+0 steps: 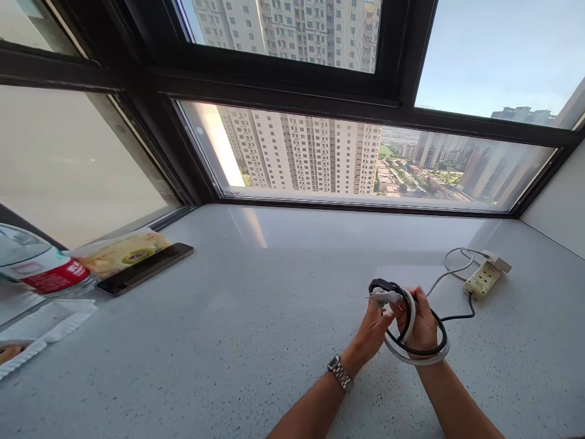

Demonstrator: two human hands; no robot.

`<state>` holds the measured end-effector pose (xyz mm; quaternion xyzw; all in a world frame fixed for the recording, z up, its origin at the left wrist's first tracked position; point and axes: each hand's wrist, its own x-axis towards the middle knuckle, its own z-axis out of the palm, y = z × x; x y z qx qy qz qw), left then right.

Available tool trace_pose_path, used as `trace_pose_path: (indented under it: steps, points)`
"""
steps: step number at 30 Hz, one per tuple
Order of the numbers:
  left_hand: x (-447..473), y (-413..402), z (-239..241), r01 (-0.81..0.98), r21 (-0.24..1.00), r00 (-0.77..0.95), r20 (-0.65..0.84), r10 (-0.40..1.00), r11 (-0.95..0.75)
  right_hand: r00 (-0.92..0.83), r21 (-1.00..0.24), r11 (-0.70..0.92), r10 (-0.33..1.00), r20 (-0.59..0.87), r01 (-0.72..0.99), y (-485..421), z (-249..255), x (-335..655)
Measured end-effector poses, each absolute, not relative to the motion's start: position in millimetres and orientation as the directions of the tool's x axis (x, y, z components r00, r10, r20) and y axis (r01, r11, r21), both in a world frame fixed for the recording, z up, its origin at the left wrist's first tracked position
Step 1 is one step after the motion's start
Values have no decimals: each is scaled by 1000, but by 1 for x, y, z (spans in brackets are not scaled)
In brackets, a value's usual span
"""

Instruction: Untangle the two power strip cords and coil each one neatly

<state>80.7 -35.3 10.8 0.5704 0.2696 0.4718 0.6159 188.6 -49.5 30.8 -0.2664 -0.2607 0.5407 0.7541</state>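
My left hand (373, 329), with a metal-band watch on its wrist, is closed at the left side of a cable bundle. Its fingers pinch around a white plug (384, 297) with thin prongs showing. A black plug (380, 284) sits right above the white one. My right hand (423, 326) is closed around looped cables, a white cable (425, 361) and a black cable (442, 338) coiled together around its fingers. From the bundle, a black cord and a white cord run to a cream power strip (482, 280) on the right.
A white adapter (498, 262) sits at the power strip's far end. On the left of the speckled white sill (205, 341) are a phone (146, 268), a tissue pack (123, 251), a red-labelled bottle (50, 268) and a white wrapper (50, 326). Dark-framed windows (274, 91) border the back.
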Motion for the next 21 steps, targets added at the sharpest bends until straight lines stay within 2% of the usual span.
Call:
trace_pose_path:
  steps: [3,5,7,9,12,14,16,18,21]
  points:
    - [65,-35,20,-220,964,474,239,847,-149,381,-838,473,852,357,-271,-56,31,185]
    - [59,-36,28,-238,955,383,262,886,-180,303,-846,533,804,512,14,-58,30,181]
    - [56,-36,35,-264,937,239,294,925,-230,180,-806,561,788,589,186,-58,31,181]
    - [52,-35,41,-266,916,159,348,924,-299,27,-776,577,798,602,257,-54,33,189]
    - [40,-31,48,-273,878,142,442,886,-394,-238,-761,530,848,473,375,-46,42,218]
    - [30,-28,54,-326,847,93,470,878,-419,-192,-763,440,897,399,473,-43,51,238]
    - [22,-25,65,-369,817,107,512,852,-444,-20,-836,365,920,391,411,-42,63,247]
    - [18,-24,79,-335,799,263,588,764,-500,18,-915,358,930,368,184,-41,79,240]
    - [15,-27,104,-157,758,522,607,599,-633,-303,-959,245,912,279,-145,-39,99,205]
